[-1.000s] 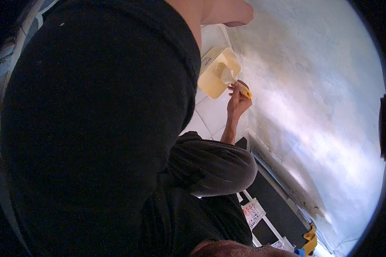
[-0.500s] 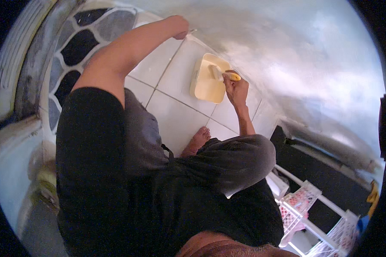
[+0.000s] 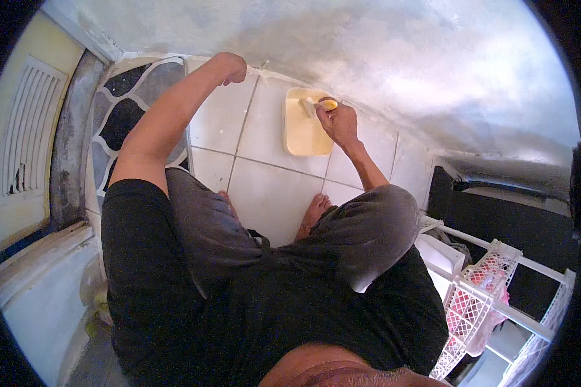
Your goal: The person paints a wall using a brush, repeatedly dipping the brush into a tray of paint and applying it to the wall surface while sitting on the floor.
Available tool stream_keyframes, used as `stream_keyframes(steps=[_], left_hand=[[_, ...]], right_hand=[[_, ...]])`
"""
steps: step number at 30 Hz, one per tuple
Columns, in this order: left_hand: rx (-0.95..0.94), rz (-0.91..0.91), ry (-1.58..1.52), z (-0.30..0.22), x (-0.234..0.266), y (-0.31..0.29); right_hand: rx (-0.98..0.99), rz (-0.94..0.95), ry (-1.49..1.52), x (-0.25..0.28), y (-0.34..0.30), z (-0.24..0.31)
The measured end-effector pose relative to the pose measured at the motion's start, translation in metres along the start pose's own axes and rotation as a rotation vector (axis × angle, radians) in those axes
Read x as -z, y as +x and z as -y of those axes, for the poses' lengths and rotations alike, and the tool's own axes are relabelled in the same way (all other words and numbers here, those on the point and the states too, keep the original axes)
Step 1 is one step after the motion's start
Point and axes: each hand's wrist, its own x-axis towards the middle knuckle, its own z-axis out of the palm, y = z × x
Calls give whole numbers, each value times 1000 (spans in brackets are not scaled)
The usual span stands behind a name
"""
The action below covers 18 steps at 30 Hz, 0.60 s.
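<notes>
My right hand is closed round a paintbrush with a yellow handle. Its pale bristle end dips inside a cream rectangular plastic tub, which rests on the white floor tiles near the wall. Out to the left, my left arm reaches toward the base of the wall. There my left hand hangs with its fingers curled under; whether anything is in them is hidden.
A pale, patchy wall runs along the far side. On the left lie a black-and-grey patterned mat and a door with a vent. White rack baskets stand at the right, beside a dark panel.
The view has shifted, showing more of the door and mat. My right hand still holds the paintbrush in the tub; my left arm remains stretched toward the wall.
</notes>
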Motion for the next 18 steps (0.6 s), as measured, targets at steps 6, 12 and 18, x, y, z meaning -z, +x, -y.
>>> stream_keyframes(steps=[6,12,18], left_hand=[[43,-2,36,-8,5,-2],[27,54,56,-5,1,6],[-44,26,-21,1,2,16]], right_hand=[[-281,48,599,-14,1,8],[-328,-27,652,-4,-6,-3],[10,-48,121,15,6,-10]])
